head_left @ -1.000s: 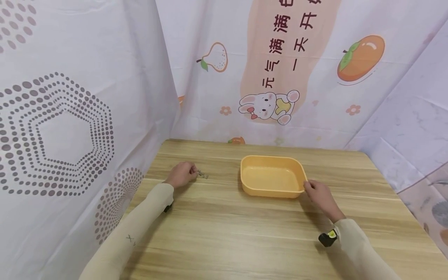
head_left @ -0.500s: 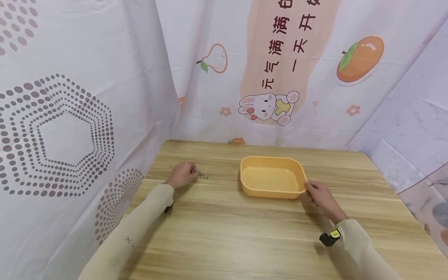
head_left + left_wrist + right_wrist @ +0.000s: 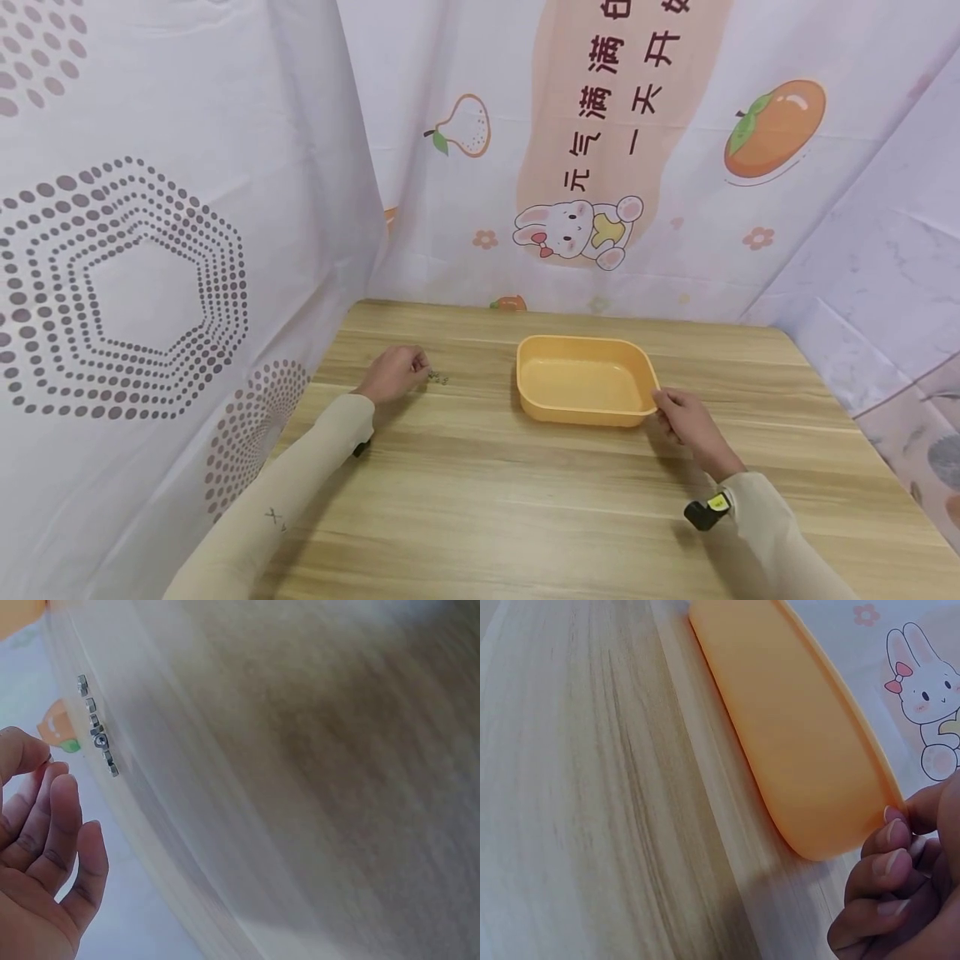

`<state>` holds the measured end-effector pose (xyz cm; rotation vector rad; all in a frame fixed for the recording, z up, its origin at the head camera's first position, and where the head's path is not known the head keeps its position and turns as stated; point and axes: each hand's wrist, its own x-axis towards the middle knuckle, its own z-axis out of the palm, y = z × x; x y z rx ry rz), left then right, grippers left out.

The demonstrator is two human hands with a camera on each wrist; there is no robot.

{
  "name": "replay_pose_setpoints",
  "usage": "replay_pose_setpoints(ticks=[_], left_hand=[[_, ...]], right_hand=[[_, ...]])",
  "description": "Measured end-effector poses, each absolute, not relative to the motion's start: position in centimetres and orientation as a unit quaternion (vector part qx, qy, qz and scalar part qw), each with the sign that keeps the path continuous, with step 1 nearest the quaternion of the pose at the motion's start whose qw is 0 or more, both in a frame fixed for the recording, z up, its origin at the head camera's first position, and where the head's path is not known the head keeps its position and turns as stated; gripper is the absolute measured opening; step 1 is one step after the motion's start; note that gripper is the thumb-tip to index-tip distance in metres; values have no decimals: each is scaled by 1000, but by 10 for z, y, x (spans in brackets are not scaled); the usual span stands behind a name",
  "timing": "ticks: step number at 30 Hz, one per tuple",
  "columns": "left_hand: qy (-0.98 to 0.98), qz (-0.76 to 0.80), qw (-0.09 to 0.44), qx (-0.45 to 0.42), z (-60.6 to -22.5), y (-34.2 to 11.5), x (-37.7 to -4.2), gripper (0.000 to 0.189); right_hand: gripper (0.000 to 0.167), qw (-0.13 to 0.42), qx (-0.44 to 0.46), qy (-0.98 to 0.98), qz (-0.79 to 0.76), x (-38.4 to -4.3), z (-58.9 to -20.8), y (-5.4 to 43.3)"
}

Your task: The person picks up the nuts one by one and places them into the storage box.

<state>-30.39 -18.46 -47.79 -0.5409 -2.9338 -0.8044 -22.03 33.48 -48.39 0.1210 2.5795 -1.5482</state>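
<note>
Several small metal nuts [image 3: 100, 740] lie in a short row on the wooden table, and the same nuts [image 3: 438, 378] appear as a tiny cluster in the head view. My left hand [image 3: 393, 372] is right beside them, its thumb and index finger pinching a tiny piece that looks like one nut [image 3: 50, 759], mostly covered by the fingertips. The other fingers of that hand are loosely bent. At the right stands a yellow-orange plastic basin [image 3: 585, 383], with nothing visible inside. My right hand [image 3: 690, 425] pinches its right rim between thumb and fingers.
The wooden table [image 3: 480, 500] reaches back to a printed cloth [image 3: 450, 208] hanging behind it. Another patterned cloth [image 3: 300, 250] hangs close along the left side, near my left arm. A black wrist camera [image 3: 705, 512] sits at my right wrist.
My left hand has shifted very slightly at the nuts, staying close to them. The right hand keeps its hold on the basin, which stays in place.
</note>
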Motion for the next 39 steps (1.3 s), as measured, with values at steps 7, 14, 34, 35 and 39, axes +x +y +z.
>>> replay_pose_setpoints(ticks=[7, 14, 34, 35, 39], left_hand=[[-947, -263, 27, -181, -477, -183, -305, 7], [-943, -272, 34, -187, -476, -182, -308, 6], [-936, -288, 31, -199, -473, -174, -302, 6], [-936, -288, 31, -200, -473, -173, -302, 6], [-935, -290, 29, -201, -471, -171, -300, 6]], right_hand=[[52, 60, 42, 857, -511, -221, -485, 335], [52, 56, 41, 852, -520, -220, -484, 335], [53, 58, 46, 847, -527, -219, -483, 333], [53, 59, 46, 846, -528, -219, -483, 332], [54, 63, 46, 847, -525, -219, -482, 332]])
